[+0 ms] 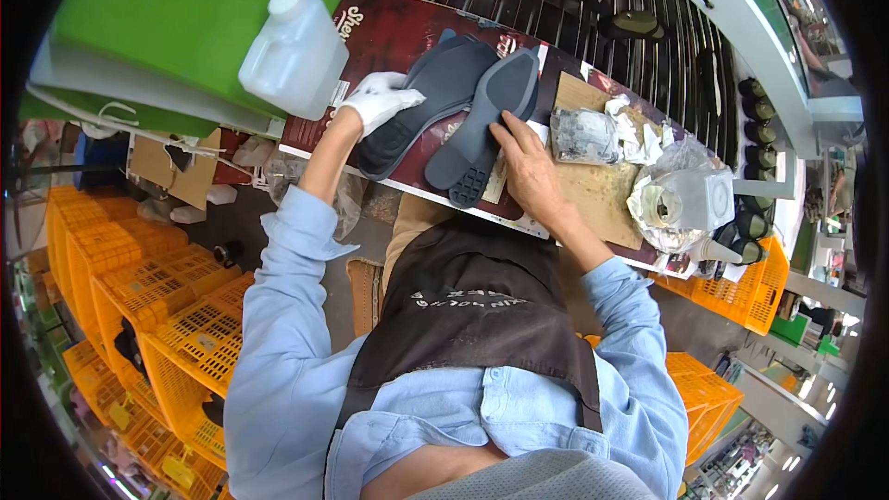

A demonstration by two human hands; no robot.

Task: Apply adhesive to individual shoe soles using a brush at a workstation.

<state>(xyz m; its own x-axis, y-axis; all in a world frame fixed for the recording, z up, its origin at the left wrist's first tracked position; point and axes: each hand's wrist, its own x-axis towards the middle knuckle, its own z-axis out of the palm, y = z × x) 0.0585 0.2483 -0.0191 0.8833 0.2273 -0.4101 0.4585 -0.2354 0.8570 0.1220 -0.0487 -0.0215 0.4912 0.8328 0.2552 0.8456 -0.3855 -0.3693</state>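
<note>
At six o'clock, nearest the camera, is the person's dark apron (472, 306). Beyond it, toward one o'clock, a grey shoe sole (489, 116) lies at a slant on the tabletop (398, 18), seemingly overlapping another. The bare right hand (535, 176), at two o'clock, has its fingers at the sole's edge; whether they pinch it cannot be told. At eleven o'clock the white-gloved left hand (380, 102) curls over the outer side of more grey soles (435, 97); its hold is unclear too. The sole looks rubbery, so it is probably light, bendy and hard to break; both side edges at the narrow middle should give a sure hold. Farther off stand a white jug (294, 56) toward half past ten and a barred rack (685, 28) toward half past one.
</note>
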